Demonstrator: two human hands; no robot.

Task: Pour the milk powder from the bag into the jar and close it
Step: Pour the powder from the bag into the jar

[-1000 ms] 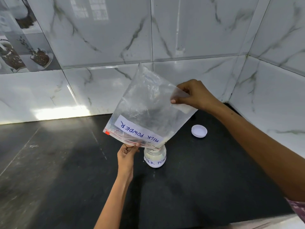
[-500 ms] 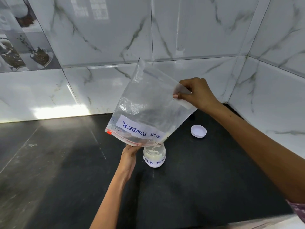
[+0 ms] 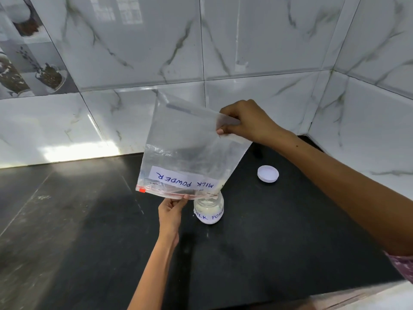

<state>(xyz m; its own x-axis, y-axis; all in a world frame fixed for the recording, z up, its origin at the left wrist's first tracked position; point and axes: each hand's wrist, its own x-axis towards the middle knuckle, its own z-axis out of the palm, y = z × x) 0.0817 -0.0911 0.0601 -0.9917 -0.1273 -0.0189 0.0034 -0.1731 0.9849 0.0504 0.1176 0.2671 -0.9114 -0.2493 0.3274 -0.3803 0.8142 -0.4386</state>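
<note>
A clear zip bag [image 3: 187, 151] labelled "MILK POWDER" hangs upside down, its zip edge low and its right corner over the mouth of a small glass jar [image 3: 209, 210]. The jar stands open on the black counter, holds white powder and carries a handwritten label. My left hand [image 3: 171, 209] pinches the zip edge just left of the jar. My right hand [image 3: 243, 121] grips the raised bottom corner of the bag. The bag looks almost empty, with a film of powder inside. A white round lid [image 3: 268, 173] lies on the counter to the right of the jar.
The black stone counter [image 3: 78, 220] runs into a corner of white marble-tiled walls [image 3: 257, 41] behind and on the right. Its pale front edge [image 3: 368, 296] shows at the lower right. A decorative tile with cups is at the upper left.
My right hand has lowered the bag's raised bottom corner a little and the bag has flattened out. My left hand and the jar have stayed in place.
</note>
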